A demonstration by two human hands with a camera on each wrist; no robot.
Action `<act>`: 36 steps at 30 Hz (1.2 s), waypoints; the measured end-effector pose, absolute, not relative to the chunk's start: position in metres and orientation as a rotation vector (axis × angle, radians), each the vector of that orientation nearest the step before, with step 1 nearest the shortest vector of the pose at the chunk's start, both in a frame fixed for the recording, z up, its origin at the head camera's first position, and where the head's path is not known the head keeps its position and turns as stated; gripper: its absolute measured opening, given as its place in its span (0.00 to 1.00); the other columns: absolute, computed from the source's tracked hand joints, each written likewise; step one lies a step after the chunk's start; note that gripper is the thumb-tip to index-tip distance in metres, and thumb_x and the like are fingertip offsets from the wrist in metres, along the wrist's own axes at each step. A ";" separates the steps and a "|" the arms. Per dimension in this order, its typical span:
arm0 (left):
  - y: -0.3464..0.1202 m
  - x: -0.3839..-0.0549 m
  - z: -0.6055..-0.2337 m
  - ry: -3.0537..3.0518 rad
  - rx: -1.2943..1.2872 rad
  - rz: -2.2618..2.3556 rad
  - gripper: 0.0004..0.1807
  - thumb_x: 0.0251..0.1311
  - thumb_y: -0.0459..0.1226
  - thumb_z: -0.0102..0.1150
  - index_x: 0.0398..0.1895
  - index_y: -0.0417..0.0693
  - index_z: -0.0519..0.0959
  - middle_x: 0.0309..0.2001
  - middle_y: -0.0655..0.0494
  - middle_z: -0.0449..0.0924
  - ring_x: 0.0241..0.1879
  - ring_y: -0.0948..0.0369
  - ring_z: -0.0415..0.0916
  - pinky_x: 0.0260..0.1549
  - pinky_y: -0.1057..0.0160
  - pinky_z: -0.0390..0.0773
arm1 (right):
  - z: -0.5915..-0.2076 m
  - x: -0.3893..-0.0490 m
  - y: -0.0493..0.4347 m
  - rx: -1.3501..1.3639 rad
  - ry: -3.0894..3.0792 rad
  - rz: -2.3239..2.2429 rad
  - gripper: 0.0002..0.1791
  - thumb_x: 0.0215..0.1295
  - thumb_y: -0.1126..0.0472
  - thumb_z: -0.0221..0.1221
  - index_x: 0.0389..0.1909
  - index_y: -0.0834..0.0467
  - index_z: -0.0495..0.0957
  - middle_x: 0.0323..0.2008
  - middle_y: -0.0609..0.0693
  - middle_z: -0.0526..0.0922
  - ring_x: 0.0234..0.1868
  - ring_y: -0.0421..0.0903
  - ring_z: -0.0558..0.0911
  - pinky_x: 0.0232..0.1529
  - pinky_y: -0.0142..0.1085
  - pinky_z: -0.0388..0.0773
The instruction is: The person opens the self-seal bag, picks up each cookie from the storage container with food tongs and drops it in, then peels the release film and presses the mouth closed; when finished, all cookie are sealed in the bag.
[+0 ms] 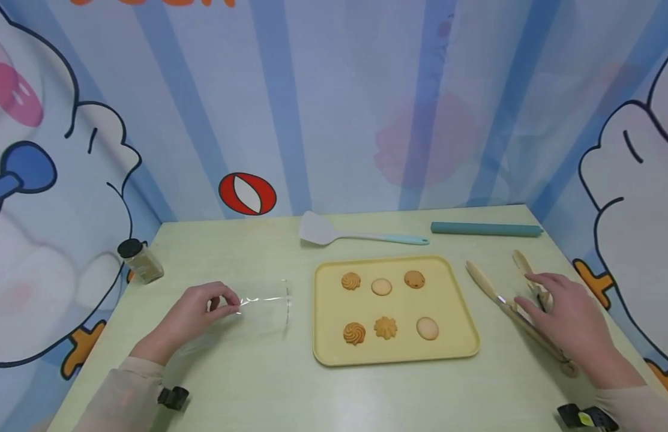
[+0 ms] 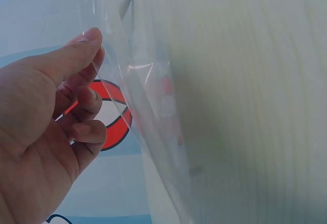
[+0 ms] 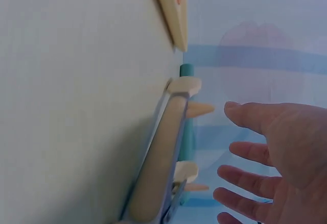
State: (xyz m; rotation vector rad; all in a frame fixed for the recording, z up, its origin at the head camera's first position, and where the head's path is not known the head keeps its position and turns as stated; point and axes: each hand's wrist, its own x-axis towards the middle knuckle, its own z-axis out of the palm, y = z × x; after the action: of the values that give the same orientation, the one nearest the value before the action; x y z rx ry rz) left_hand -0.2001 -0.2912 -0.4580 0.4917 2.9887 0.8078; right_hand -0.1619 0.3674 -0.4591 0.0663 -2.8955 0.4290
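Note:
At the left of the table, my left hand pinches the edge of a clear plastic bag between thumb and index finger. In the left wrist view the bag hangs from the fingertips, its mouth slightly parted. On the right side, my right hand hovers over a pair of tongs with pale, wood-coloured tips and metal arms. The right wrist view shows that hand's fingers spread and apart from the tongs, holding nothing.
A yellow tray with several cookies stands mid-table. Behind it lie a spatula with a light blue handle and a teal rod. A black-capped jar sits at the left edge. A printed curtain borders the table.

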 end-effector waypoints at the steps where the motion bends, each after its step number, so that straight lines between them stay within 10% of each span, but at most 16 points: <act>1: -0.291 -0.200 -0.458 2.990 0.488 0.806 0.07 0.60 0.37 0.74 0.38 0.58 0.86 0.34 0.65 0.81 0.33 0.62 0.70 0.31 0.68 0.71 | -0.461 -0.161 0.371 0.047 -2.903 0.424 0.38 0.68 0.41 0.65 0.66 0.66 0.74 0.62 0.74 0.73 0.57 0.77 0.72 0.51 0.70 0.69; 23: -0.290 -0.198 -0.457 2.999 0.490 0.776 0.06 0.61 0.37 0.73 0.39 0.57 0.86 0.34 0.65 0.81 0.32 0.63 0.70 0.30 0.68 0.70 | -0.470 -0.160 0.390 -0.221 -3.223 0.543 0.71 0.52 0.19 0.62 0.69 0.80 0.58 0.60 0.82 0.67 0.51 0.73 0.76 0.39 0.58 0.78; 36: -0.287 -0.199 -0.455 2.996 0.496 0.781 0.05 0.61 0.37 0.73 0.38 0.57 0.86 0.33 0.65 0.79 0.31 0.62 0.69 0.29 0.67 0.70 | -0.481 -0.166 0.385 -0.216 -3.118 0.608 0.60 0.61 0.33 0.67 0.66 0.85 0.60 0.57 0.84 0.68 0.54 0.77 0.72 0.49 0.65 0.74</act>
State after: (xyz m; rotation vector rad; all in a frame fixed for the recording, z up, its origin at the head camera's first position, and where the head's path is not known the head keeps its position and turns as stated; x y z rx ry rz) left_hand -0.1985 -0.2874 -0.4553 0.4962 2.9957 0.7808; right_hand -0.1665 0.3847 -0.4815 -0.2161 -3.1179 0.6084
